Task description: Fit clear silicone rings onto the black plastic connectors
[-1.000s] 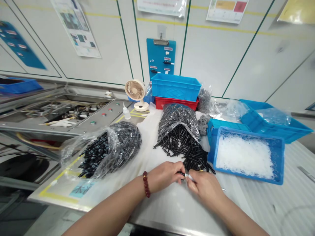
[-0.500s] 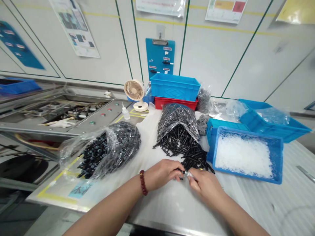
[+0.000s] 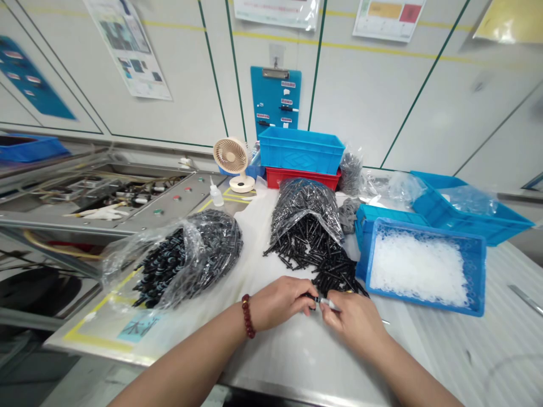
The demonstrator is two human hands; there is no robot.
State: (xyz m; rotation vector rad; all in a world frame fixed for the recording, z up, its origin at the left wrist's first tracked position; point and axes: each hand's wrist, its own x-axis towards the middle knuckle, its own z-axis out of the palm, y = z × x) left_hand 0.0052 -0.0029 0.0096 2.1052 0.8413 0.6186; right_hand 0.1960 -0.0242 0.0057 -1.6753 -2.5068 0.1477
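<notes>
My left hand (image 3: 283,301), with a bead bracelet at the wrist, is closed on a small black rod-shaped part (image 3: 316,298). Most of that part is hidden by the fingers. Opposite it, my right hand (image 3: 357,317) is wrapped round a white-handled tool (image 3: 331,304), whose near end meets the black part. A thin metal end (image 3: 385,322) shows behind the right hand; I cannot tell if it belongs to the tool. Just beyond both hands, loose black rod parts (image 3: 335,271) spill from a clear plastic bag (image 3: 303,195).
A second bag of black parts (image 3: 212,243) lies to the left. On the right, a blue bin (image 3: 477,277) holds small clear rings (image 3: 419,268). Behind stand a fan (image 3: 232,158), a squeeze bottle (image 3: 216,195) and a blue crate (image 3: 301,151) on a red one (image 3: 303,177).
My hands stay together at nearly the same spot, the right one shifting very slightly. More of the thin metal end shows behind my right hand.
</notes>
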